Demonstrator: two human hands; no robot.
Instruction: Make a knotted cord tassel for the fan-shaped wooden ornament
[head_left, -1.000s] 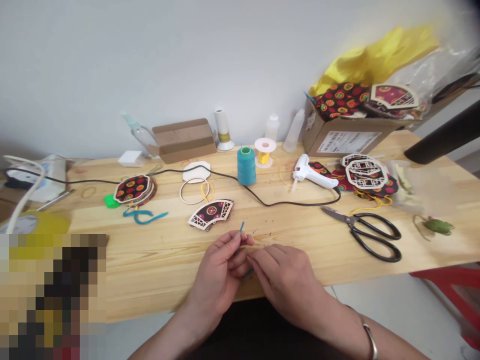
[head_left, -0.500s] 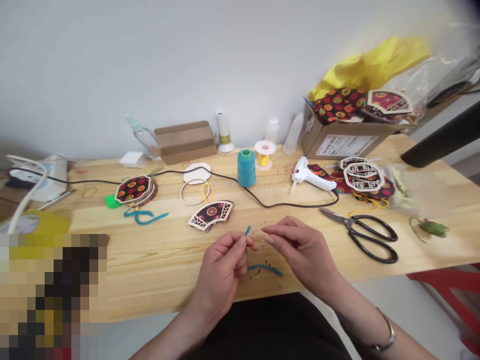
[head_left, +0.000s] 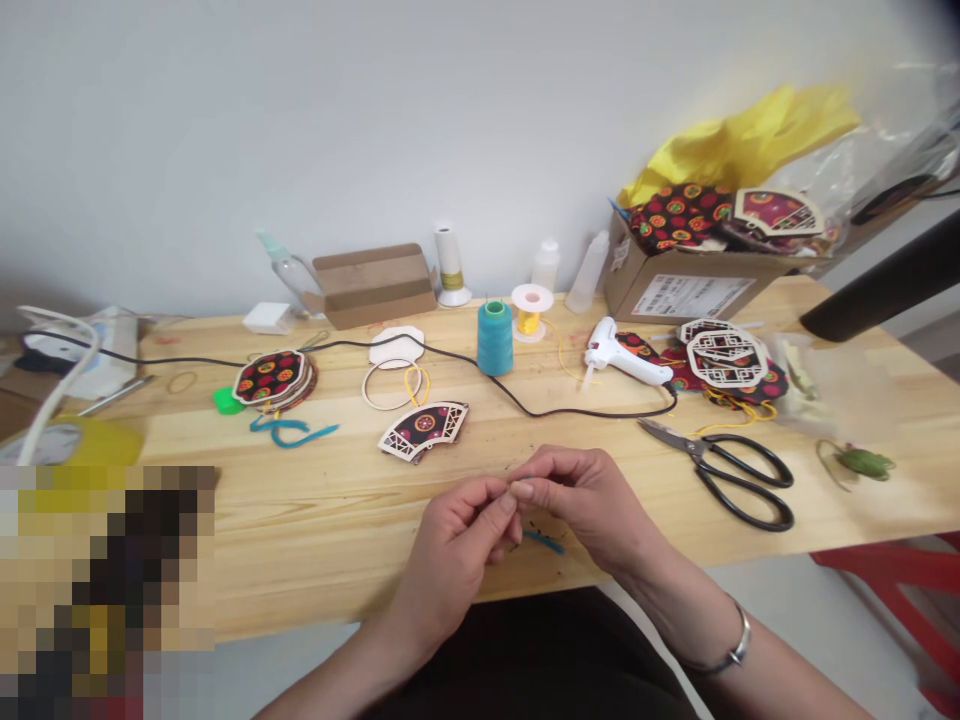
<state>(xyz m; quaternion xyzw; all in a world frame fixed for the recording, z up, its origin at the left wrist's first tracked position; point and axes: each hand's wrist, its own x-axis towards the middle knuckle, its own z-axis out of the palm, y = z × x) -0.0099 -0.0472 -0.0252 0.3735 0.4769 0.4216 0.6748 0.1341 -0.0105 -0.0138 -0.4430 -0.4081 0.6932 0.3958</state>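
Observation:
My left hand (head_left: 461, 545) and my right hand (head_left: 581, 495) meet fingertip to fingertip over the front of the wooden table (head_left: 300, 520). Both are closed in a pinch on a thin teal cord (head_left: 544, 541), whose loose end trails on the table under my right hand. The pinched end is hidden by my fingers. A fan-shaped wooden ornament (head_left: 422, 429) with patterned cloth lies just beyond my hands.
Black scissors (head_left: 724, 465) lie to the right, behind them a white glue gun (head_left: 626, 357) with its black cable. A teal thread spool (head_left: 494, 337), a yellow spool (head_left: 529, 308), round ornaments (head_left: 272, 379), a cardboard box (head_left: 694, 275) and bottles stand further back.
My right hand moved from beside the left hand out to the right, then came back in to pinch the cord's tip. The short teal end that stuck up is now covered by fingers.

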